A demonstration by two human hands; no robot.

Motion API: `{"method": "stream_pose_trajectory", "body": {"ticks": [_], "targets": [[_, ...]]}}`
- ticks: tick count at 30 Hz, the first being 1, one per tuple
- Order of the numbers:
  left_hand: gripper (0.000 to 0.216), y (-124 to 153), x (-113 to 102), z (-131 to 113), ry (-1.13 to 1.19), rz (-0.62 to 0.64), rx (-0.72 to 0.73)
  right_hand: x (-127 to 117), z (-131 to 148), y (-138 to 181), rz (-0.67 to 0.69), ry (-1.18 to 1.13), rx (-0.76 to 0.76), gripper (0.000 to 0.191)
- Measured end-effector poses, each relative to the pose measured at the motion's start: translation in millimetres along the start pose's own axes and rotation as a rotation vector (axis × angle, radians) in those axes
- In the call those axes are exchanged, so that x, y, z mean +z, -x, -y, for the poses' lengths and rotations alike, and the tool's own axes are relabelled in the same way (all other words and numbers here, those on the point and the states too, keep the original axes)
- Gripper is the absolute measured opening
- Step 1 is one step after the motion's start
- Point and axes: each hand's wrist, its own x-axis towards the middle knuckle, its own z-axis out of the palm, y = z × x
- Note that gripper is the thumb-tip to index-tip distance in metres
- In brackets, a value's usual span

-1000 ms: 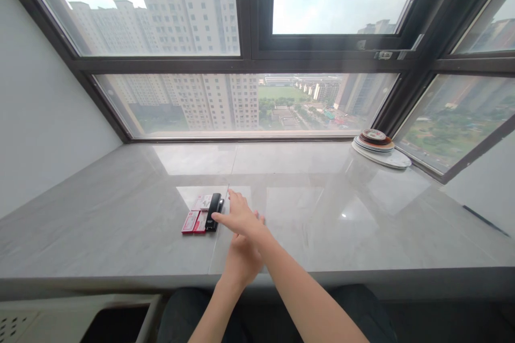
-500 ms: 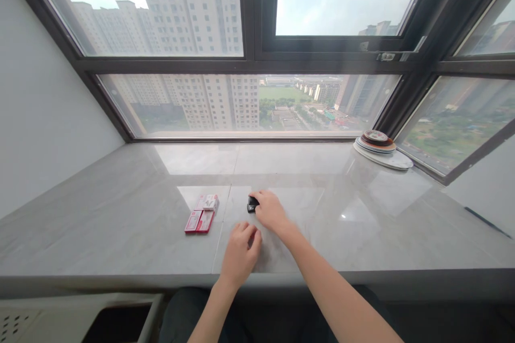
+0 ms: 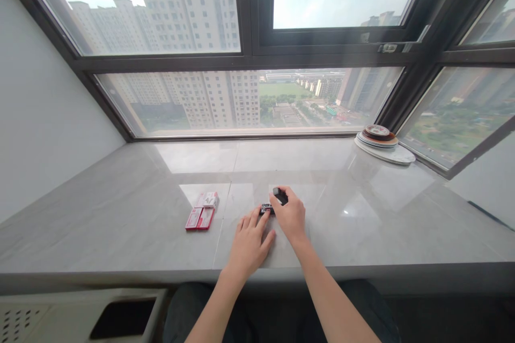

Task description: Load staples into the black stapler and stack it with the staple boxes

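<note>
My right hand [image 3: 290, 215] is closed around the raised black part of a small black stapler [image 3: 280, 196]. A lower black piece with light markings [image 3: 266, 208] lies on the grey marble-look sill below it; whether the two parts are joined is hidden by my fingers. My left hand [image 3: 250, 241] lies flat with its fingers spread, its fingertips touching the near side of the lower piece. To the left sit several small red-and-white boxes [image 3: 200, 217] set side by side, with a whiter box [image 3: 211, 200] on top at the back.
A stack of plates [image 3: 380, 142] stands in the far right corner against the dark window frame [image 3: 249, 61]. The sill's front edge [image 3: 362, 273] runs just before my knees. A pale perforated unit with a dark opening [image 3: 123, 319] is at lower left.
The stapler has moved right and a black part is now raised in my right hand. My left hand has gone from curled to spread and reached forward to touch the lower piece.
</note>
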Motion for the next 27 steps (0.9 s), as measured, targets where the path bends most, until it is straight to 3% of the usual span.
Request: {"method": "stream_pose_trajectory", "body": {"ticks": [4, 8, 10, 13, 16, 19, 23, 27], "targets": [[0.053, 0.5, 1.7, -2.0, 0.032, -0.032, -0.022, -32.3, -28.4, -15.7, -0.153, -0.521, 0.336, 0.037], [0.05, 1.1, 1.2, -3.3, 0.122, -0.057, -0.013, -67.7, -56.2, -11.1, -0.021, -0.705, 0.529, 0.037], [0.045, 2.5, -1.6, -0.8, 0.19, -0.086, -0.025, -81.9, -61.4, -0.3, 0.024, -0.666, 0.521, 0.037], [0.037, 8.0, -10.9, 11.8, 0.186, -0.223, -0.149, -96.8, -62.1, 22.5, -0.042, -0.585, 0.48, 0.039], [0.041, 19.3, -24.1, 34.4, -0.036, -0.405, -0.409, -104.7, -61.5, 44.5, -0.076, -0.459, 0.454, 0.041], [0.043, 34.5, -34.4, 56.7, -0.22, -0.447, -0.554, -106.8, -60.1, 55.4, 0.059, -0.235, 0.411, 0.036], [0.032, 48.2, -36.9, 66.3, -0.163, -0.35, -0.446, -101.5, -52.5, 52.1, 0.264, 0.069, 0.345, 0.036], [0.025, 39.2, -26.3, 43.7, 0.144, -0.147, -0.184, -84.3, -38.7, 45.7, 0.481, 0.12, 0.338, 0.038]]}}
